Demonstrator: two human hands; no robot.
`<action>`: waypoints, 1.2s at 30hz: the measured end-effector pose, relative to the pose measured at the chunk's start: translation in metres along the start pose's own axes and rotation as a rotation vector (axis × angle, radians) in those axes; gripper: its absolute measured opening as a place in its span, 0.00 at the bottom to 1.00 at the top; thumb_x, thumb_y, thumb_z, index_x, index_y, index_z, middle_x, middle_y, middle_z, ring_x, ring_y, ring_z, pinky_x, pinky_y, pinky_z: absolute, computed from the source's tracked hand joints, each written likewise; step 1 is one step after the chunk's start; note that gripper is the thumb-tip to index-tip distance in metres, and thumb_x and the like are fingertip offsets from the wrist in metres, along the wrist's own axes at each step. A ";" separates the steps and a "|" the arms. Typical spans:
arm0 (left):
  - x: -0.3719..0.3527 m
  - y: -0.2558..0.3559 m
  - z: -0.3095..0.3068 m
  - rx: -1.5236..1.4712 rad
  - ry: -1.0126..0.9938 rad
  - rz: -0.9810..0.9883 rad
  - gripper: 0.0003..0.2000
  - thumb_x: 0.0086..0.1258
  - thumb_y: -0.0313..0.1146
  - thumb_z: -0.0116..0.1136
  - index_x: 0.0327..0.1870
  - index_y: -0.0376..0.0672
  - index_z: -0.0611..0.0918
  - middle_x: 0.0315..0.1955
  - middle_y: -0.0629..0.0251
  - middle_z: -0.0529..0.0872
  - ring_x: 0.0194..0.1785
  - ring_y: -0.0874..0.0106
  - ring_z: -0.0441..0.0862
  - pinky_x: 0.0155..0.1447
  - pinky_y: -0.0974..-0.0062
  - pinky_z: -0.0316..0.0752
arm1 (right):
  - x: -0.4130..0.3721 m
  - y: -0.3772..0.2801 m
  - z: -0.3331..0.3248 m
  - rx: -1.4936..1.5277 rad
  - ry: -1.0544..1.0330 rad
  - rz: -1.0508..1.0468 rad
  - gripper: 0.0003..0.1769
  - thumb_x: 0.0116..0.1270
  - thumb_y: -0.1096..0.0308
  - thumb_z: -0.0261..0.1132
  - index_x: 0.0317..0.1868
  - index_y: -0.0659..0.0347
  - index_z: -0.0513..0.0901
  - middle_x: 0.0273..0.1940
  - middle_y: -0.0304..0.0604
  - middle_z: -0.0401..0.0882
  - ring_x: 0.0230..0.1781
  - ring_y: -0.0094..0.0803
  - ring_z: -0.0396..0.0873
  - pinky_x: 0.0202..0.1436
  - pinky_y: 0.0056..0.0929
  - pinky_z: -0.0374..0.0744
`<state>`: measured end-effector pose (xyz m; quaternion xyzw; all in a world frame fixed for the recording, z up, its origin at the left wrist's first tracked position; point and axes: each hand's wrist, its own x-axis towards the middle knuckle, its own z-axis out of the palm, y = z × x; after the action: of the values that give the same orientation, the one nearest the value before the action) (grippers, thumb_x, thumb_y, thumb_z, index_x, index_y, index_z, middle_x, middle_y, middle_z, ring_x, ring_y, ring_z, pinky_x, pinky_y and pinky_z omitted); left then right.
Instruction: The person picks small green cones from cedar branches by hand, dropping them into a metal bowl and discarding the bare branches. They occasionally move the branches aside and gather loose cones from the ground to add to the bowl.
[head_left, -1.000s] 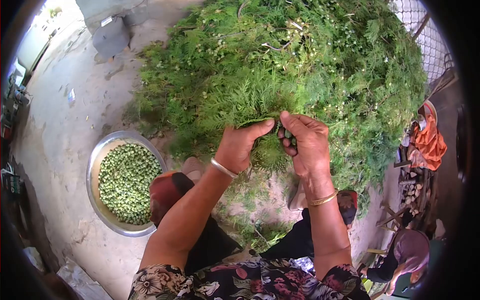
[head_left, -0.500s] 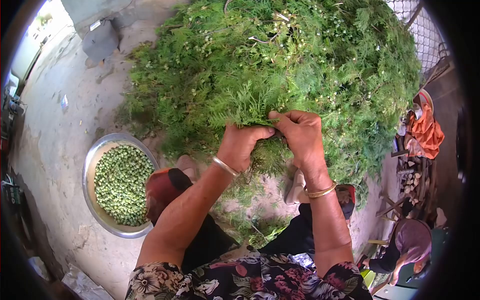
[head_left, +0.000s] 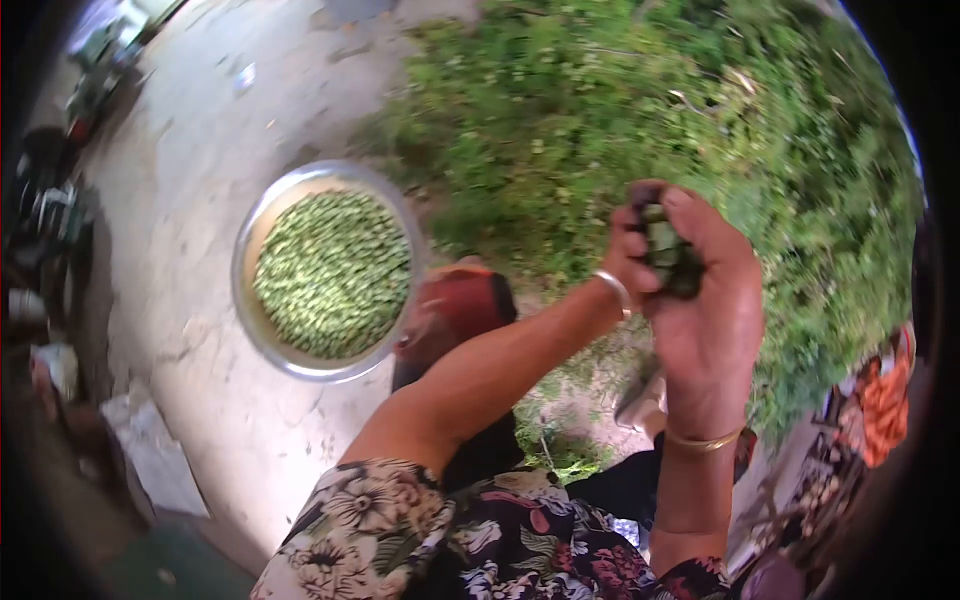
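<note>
The flowered shirt (head_left: pixel 400 520) is filling the bottom edge, and 2 bare forearms are reaching up from it. A gold-coloured bangle (head_left: pixel 703 441) is circling the right wrist, and a silver-coloured bangle (head_left: pixel 614 292) is circling the left. The right hand (head_left: pixel 712 265) is curling, palm showing, around a clutch of dark green fruits (head_left: pixel 665 250). The left hand (head_left: pixel 632 250) is pressing close against it with bent fingers; blur is hiding whether it is gripping any of them too. Both hands are hovering above the near edge of the leafy heap. A knee in red and black cloth (head_left: pixel 465 305) is showing left of the hands. Just beyond the knee, a metal basin (head_left: pixel 245 290) is standing on the pale floor (head_left: pixel 200 250), holding a broad layer of small green fruits (head_left: pixel 335 275). At the lower left, a whitish sheet (head_left: pixel 152 450) is lying on the floor. An orange cloth (head_left: pixel 885 410) is hanging at the right edge. Farther off, the heap of green branches (head_left: pixel 570 130) is spreading across the upper right, its leaves blurring.
</note>
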<state>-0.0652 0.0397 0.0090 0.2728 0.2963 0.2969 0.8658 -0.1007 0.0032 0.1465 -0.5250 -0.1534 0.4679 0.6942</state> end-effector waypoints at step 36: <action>0.020 0.067 -0.053 -0.522 -0.486 -0.218 0.10 0.71 0.30 0.47 0.47 0.34 0.72 0.35 0.57 0.78 0.34 0.69 0.75 0.34 0.74 0.73 | -0.069 0.040 -0.107 -0.628 0.312 -0.276 0.06 0.60 0.77 0.65 0.39 0.65 0.84 0.30 0.41 0.84 0.29 0.21 0.80 0.35 0.21 0.79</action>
<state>-0.1121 0.1140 0.0097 0.0723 0.0240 0.1951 0.9778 -0.0807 -0.1145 0.0875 -0.7515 -0.2511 0.2147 0.5711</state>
